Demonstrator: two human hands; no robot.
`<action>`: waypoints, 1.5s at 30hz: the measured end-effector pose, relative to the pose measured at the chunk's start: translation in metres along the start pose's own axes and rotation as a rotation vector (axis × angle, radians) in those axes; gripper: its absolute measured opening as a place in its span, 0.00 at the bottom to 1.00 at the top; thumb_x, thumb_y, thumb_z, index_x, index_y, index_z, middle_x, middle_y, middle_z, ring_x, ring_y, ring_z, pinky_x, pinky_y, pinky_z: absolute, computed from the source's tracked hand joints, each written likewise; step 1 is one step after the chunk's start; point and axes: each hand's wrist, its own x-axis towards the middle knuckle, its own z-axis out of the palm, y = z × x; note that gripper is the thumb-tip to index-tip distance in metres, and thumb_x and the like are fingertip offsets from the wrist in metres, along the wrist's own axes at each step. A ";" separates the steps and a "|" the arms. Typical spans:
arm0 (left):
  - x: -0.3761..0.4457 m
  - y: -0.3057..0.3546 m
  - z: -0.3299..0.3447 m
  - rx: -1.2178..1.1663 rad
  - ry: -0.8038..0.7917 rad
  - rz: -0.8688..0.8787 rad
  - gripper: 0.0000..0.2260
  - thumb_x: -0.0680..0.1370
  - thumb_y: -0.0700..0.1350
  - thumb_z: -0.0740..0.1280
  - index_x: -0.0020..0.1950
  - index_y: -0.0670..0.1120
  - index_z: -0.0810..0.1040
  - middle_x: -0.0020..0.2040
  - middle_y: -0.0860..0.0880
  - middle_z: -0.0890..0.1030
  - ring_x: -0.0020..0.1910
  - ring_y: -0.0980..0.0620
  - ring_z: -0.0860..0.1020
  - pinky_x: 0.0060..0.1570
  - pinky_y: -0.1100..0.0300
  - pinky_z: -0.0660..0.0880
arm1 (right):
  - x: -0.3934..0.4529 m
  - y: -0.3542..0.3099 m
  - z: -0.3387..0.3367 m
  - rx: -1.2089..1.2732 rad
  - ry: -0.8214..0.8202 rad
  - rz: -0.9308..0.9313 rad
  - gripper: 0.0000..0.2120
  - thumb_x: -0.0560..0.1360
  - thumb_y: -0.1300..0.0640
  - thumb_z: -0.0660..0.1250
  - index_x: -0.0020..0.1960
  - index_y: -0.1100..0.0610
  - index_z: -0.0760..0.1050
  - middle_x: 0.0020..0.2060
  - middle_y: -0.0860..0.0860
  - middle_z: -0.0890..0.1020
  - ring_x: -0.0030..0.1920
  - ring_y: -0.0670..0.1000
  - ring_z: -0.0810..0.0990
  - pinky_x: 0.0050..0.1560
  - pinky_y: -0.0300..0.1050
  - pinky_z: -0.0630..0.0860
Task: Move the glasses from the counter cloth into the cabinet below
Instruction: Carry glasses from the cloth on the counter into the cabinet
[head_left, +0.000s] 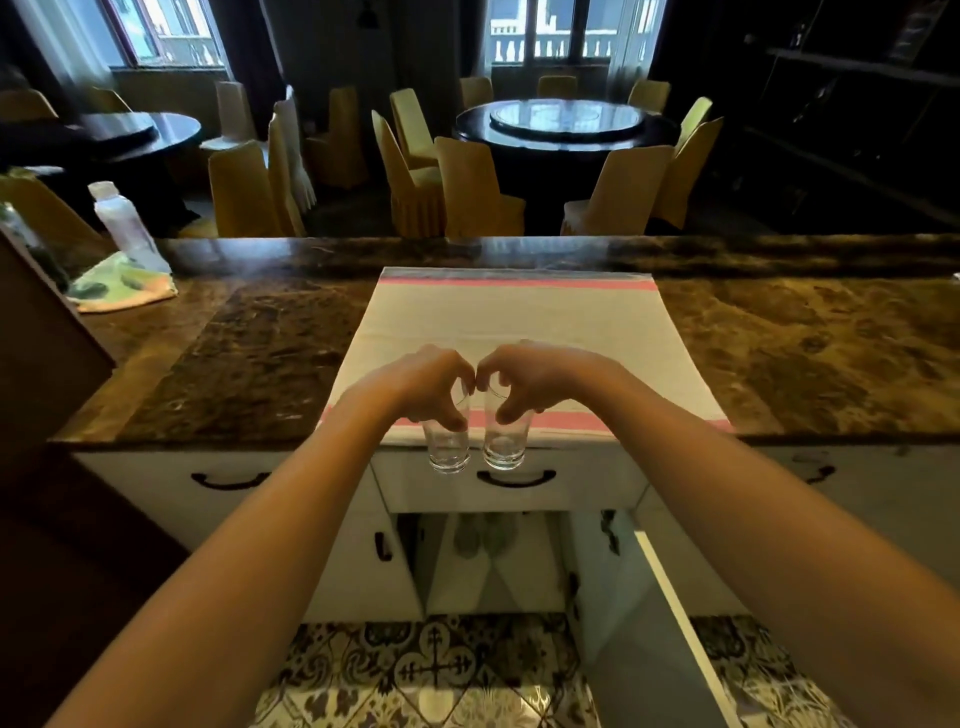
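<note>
My left hand (426, 384) grips a clear tumbler (448, 447) near its rim. My right hand (524, 379) grips a second clear tumbler (505, 444) the same way. Both glasses hang upright and side by side, just off the counter's front edge, over the drawer front. Behind them a cream cloth with pink stripes (519, 317) lies flat on the brown marble counter (249, 353), with no glasses on it. Below, the white cabinet (493, 561) stands open, its door (639, 613) swung out to the right. Faint glass shapes show inside it.
A plastic bottle (122, 221) and a green patterned rag (124, 286) sit at the counter's far left. A drawer with a dark handle (517, 478) lies directly under the glasses. Patterned floor tiles (431, 670) lie below. Covered chairs and round tables fill the room beyond.
</note>
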 end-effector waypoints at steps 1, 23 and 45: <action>-0.005 -0.002 0.005 0.010 0.006 0.003 0.24 0.71 0.44 0.78 0.65 0.48 0.77 0.57 0.47 0.80 0.52 0.47 0.80 0.49 0.57 0.79 | -0.002 -0.001 0.008 0.007 0.001 0.010 0.24 0.72 0.60 0.76 0.65 0.52 0.74 0.55 0.52 0.77 0.46 0.52 0.80 0.39 0.42 0.81; 0.002 -0.055 0.222 -0.102 -0.129 -0.174 0.20 0.73 0.43 0.72 0.63 0.53 0.75 0.52 0.49 0.79 0.44 0.50 0.79 0.42 0.55 0.80 | 0.012 0.068 0.231 0.031 -0.090 0.122 0.24 0.75 0.57 0.70 0.69 0.46 0.69 0.62 0.54 0.73 0.57 0.59 0.76 0.54 0.54 0.77; 0.193 -0.253 0.589 -0.119 -0.200 -0.217 0.22 0.73 0.50 0.73 0.66 0.53 0.73 0.62 0.48 0.73 0.60 0.45 0.75 0.50 0.57 0.73 | 0.215 0.266 0.566 0.186 -0.005 0.110 0.15 0.76 0.59 0.67 0.62 0.51 0.74 0.54 0.53 0.75 0.53 0.55 0.77 0.47 0.46 0.74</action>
